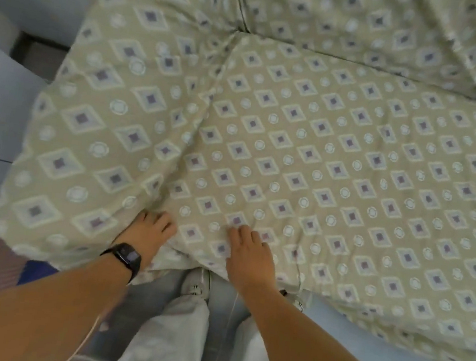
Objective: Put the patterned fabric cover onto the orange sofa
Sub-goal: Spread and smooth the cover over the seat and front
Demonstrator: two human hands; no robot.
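Already draped, the patterned cover (309, 147) risks bunching at its front edge as the left hand (148, 230) and right hand (247, 253) press flat, fingers spread.

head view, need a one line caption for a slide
Both hands, left hand and right hand, press the patterned fabric cover flat along the sofa's front edge, near a crease.

No readable text, labels or numbers anywhere.
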